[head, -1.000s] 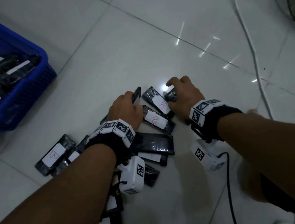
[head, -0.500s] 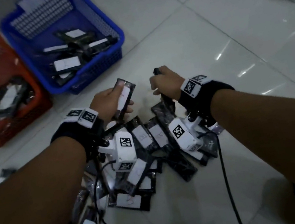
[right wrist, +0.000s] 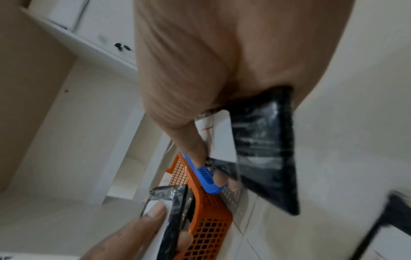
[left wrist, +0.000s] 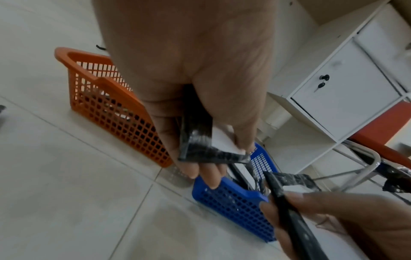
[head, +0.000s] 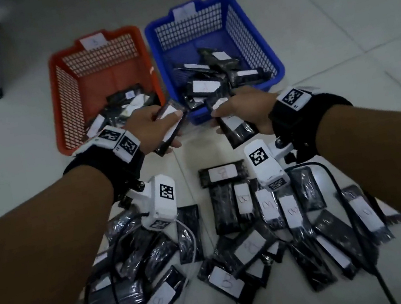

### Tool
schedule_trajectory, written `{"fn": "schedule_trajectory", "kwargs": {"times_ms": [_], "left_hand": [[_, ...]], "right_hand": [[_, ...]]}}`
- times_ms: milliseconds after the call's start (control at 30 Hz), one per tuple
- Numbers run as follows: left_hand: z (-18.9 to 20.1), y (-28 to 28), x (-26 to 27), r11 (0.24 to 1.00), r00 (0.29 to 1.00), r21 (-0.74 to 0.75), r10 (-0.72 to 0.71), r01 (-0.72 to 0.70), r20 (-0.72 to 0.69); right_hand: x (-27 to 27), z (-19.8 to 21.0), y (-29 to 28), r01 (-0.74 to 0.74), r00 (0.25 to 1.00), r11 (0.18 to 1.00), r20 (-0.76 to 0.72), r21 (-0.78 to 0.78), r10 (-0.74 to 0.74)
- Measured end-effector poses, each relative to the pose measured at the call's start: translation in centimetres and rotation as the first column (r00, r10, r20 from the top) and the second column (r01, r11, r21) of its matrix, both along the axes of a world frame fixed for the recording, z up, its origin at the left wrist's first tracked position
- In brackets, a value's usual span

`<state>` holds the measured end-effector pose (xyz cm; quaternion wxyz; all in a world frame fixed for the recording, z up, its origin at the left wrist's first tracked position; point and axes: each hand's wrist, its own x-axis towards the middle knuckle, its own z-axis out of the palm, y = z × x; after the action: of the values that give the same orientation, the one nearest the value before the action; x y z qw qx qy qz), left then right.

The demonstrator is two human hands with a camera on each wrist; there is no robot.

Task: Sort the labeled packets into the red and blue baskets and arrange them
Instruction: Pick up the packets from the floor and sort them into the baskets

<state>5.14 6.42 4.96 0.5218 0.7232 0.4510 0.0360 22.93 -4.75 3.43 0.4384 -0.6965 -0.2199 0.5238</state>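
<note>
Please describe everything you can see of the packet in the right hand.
The packet is flat, black and wrapped in shiny clear film, with a white paper label bearing a red handwritten mark, too blurred to read. The right hand pinches it at the label end; it hangs tilted, near the blue basket's front rim.

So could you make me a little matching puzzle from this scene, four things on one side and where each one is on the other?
Things:
1. red basket
2. blue basket
3. packet in the left hand
4. loose packets

Places:
a. pinched in fingers, in front of the red basket's near right corner
b. spread on the floor tiles nearest the person
c. on the floor, left of its neighbour
d. on the floor, right of its neighbour

Pairs: 1-c, 2-d, 3-a, 4-b
</note>
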Motion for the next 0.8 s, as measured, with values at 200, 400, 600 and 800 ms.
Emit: {"fn": "schedule_trajectory", "kwargs": {"times_ms": [200,400,600,800], "left_hand": [[0.0,3.3,3.0,0.921,0.984,0.353,-0.129,0.163,-0.12],[-1.0,4.4,9.4,0.725,0.942,0.601,-0.243,0.336,-0.233],[-3.4,7.1,12.3,0.652,0.898,0.627,-0.221,0.425,-0.379],[-4.7,5.2,13.2,0.515,0.959,0.812,-0.086,0.276,-0.271]], "right_hand": [[2.7,1.3,2.4,-0.33,0.685,0.944,0.685,-0.012,0.248],[7.5,1.0,3.8,-0.394,0.254,0.896,0.914,-0.202,0.318],[11.1,-0.3,4.8,-0.443,0.169,0.829,0.876,-0.341,0.451],[11.8,-2.4,5.0,-0.435,0.153,0.799,0.84,-0.416,0.521]]}}
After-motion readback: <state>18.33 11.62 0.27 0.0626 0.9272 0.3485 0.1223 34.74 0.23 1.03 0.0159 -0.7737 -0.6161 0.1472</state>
